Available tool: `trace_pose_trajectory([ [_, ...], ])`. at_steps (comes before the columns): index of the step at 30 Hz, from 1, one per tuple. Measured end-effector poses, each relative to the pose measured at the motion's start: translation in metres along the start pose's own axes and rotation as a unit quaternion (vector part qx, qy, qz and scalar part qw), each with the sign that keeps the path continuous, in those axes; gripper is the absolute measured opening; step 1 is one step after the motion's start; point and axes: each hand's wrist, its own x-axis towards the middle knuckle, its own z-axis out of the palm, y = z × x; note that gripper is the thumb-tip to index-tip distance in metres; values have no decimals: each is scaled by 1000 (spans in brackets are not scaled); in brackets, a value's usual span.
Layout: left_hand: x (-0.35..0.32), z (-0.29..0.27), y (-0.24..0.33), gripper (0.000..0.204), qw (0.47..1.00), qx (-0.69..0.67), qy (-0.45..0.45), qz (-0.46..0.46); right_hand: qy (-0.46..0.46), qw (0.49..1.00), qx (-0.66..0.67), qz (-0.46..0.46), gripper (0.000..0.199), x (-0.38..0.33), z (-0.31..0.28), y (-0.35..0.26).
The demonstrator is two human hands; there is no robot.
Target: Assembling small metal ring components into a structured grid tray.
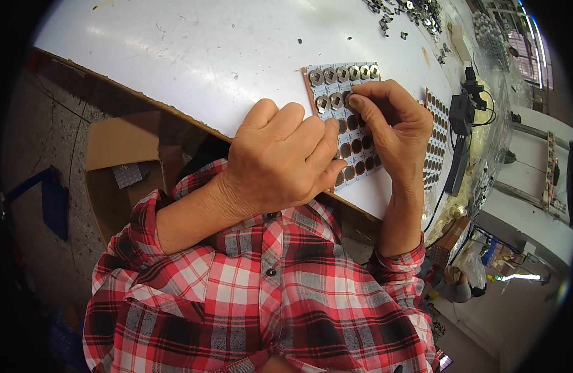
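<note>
Circuit-board panel (361,132) lies just right of centre in the frame, partly under our two hands. Our right hand (399,127) has its thumb and forefinger drawn together over the panel's second row from the top, at a small dark round part (347,98); we cannot tell whether it grips this part or only presses on it. Our left hand (277,155), at the centre of the frame, is curled with its knuckles up and its fingertips near the panel's left side; its fingers hide whether it is holding something.

Along the panel's top row we see six silver metal holders (343,74), with two more at the left of the second row. Below them run rows of dark round spots with copper-coloured rims.

Right of our right forearm lies a second panel (435,140) with similar spots, and beside it a black plug block (462,115). Loose metal parts (420,12) are scattered at the top of the white desk (174,56). At the left of the frame, below the desk's edge, we see an open cardboard box (123,147) and a blue object (55,205) on the floor (44,124).
</note>
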Motion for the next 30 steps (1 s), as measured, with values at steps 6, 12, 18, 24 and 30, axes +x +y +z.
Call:
trace_pose_trajectory([
  [6,1,0,1,39,1000,9,-1,1,-14,1000,0,-15,15,1,-1,1],
  [12,3,2,2,38,1000,-8,16,1,-78,996,41,-7,18,7,-11,8],
  [18,3,-2,-1,38,1000,0,-7,-9,4,998,25,52,21,12,-8,-1],
  [24,2,-5,-1,41,1000,9,5,11,117,969,-190,-110,25,65,-36,34],
  [30,3,-3,1,40,1000,9,1,6,163,936,-278,-141,14,93,-40,68],
])
